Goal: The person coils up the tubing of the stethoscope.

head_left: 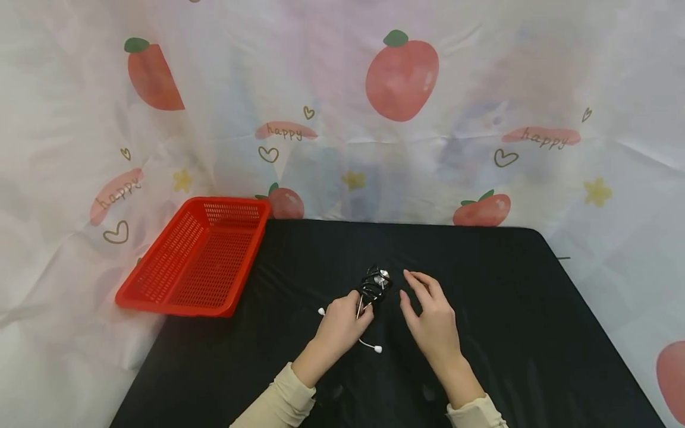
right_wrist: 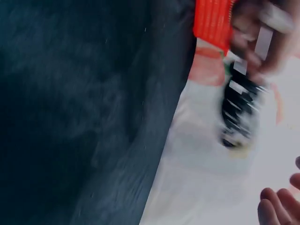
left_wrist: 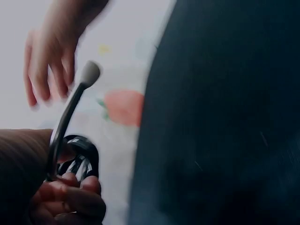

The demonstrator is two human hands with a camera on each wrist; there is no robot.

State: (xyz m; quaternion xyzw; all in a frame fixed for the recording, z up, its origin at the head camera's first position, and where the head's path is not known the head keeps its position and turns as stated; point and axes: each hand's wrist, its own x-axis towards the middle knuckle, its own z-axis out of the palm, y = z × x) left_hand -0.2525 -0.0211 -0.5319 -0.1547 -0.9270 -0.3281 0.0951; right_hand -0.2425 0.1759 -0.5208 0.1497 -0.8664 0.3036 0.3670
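A stethoscope point(head_left: 373, 284) with wound-up black tubing, a silver chest piece and white ear tips is held above the black table. My left hand point(head_left: 341, 320) grips it around its metal ear tubes, and the two ear tips stick out on either side of the hand. In the left wrist view one ear tube point(left_wrist: 65, 119) rises past the curled fingers. To the right, apart from the stethoscope, my right hand point(head_left: 432, 324) hovers with its fingers spread and slightly bent, holding nothing. The right wrist view blurs the stethoscope point(right_wrist: 238, 110).
A red plastic basket point(head_left: 251, 261) with perforated walls stands at the table's back left corner. The black table cover point(head_left: 514, 333) extends to both sides of the hands. Behind hangs a pale curtain point(head_left: 332, 65) printed with fruit, hearts and lettering.
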